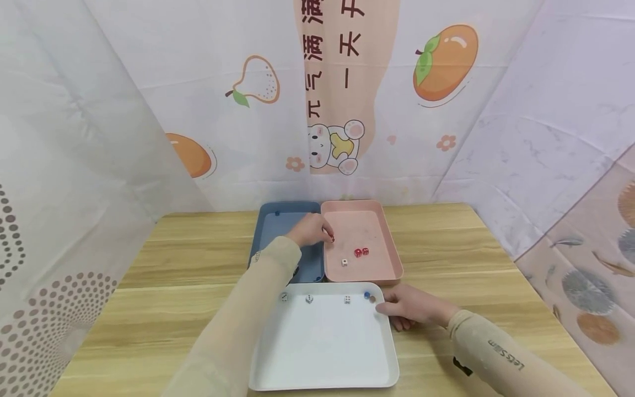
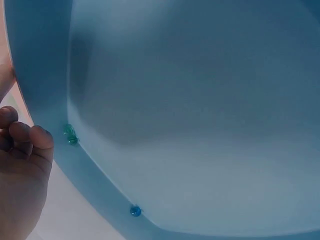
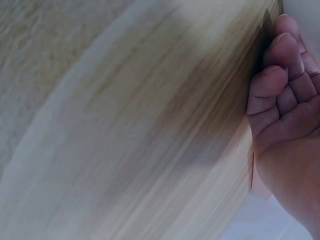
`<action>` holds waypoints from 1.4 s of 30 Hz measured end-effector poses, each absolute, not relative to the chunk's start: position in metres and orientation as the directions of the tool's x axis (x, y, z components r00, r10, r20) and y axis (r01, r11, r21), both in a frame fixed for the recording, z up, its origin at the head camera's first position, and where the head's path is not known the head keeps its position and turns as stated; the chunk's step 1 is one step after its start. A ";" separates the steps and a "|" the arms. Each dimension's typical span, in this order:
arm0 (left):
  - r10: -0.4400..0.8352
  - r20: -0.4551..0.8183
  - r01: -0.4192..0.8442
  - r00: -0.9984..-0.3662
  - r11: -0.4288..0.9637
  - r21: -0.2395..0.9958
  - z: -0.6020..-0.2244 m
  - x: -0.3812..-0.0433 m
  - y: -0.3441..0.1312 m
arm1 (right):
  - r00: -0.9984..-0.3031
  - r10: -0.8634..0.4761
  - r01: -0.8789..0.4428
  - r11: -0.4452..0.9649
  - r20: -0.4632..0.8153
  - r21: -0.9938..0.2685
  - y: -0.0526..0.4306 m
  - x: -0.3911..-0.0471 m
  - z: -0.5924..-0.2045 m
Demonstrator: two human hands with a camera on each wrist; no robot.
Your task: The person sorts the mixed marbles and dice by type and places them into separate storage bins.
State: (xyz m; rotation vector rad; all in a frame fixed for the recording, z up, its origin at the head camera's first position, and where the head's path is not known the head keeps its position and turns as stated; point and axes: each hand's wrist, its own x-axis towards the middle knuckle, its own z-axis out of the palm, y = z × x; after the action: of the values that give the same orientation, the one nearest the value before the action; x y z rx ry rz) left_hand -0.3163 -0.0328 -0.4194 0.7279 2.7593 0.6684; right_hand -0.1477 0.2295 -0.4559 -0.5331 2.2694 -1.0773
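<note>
My left hand [image 1: 311,229] reaches over the left side of the pink tray [image 1: 357,208], pinching a small red die [image 1: 332,239] above its floor. Inside that tray lie two red dice [image 1: 361,252] and a white die [image 1: 344,262]. At the white tray's [image 1: 324,353] upper right corner, my right hand [image 1: 414,305] grips the rim, thumb over the edge and fingers curled outside it. Along the white tray's far side sit several white dice [image 1: 347,299], a blue bead [image 1: 367,295] and a brown bead [image 1: 372,299].
The blue tray [image 1: 270,234] stands left of the pink one, partly covered by my left sleeve. In the left wrist view it holds a green bead-like piece [image 2: 70,134] and a blue bead [image 2: 135,210]. Wooden tabletop [image 1: 198,259] surrounds the trays; a printed curtain [image 1: 208,82] hangs behind.
</note>
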 end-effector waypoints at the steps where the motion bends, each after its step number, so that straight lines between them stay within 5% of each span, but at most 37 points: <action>1: 0.507 -0.086 0.413 -0.858 0.779 0.472 -0.420 -0.316 -0.033 | -0.761 -0.563 -0.107 0.599 -0.322 -0.794 0.229 -0.148 -0.456; 21: 0.513 -0.076 0.444 -0.855 0.799 0.405 -0.399 -0.305 -0.061 | -0.754 -0.576 -0.115 0.588 -0.314 -0.801 0.228 -0.147 -0.456; 42: 0.628 -0.076 0.532 -0.775 0.712 0.459 -0.387 -0.225 -0.120 | -0.765 -0.560 -0.123 0.610 -0.317 -0.783 0.227 -0.145 -0.451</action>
State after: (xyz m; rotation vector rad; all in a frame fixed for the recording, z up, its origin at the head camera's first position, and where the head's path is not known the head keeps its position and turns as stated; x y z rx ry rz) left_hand -0.2247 -0.1202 -0.3865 0.9257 2.6926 0.6177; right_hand -0.1450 0.2266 -0.4509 -0.5371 2.2897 -1.0564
